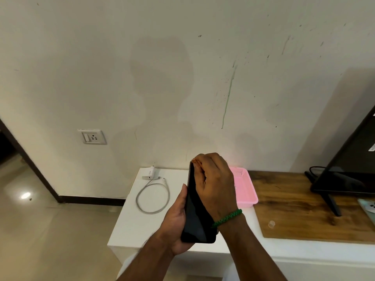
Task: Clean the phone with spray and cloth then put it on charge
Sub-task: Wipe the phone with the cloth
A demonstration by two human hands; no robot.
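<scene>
Gripping the phone (pixel 197 218) by its lower left edge with the left hand (pixel 176 222). Curling the right hand (pixel 215 185) over its top right edge, probably pinching it. Held tilted above the tabletop (pixel 129 230), near the front edge. Left of the phone, charger (pixel 149 173) and looped cable (pixel 152 196) with bare white room around. Right of it, basket (pixel 246 191), partly hidden.

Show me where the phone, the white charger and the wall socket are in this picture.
phone (pixel 197 218): head view, on its dark screen.
white charger (pixel 148 173): head view, on the adapter body.
wall socket (pixel 92 136): head view, on the plate's middle.
</scene>
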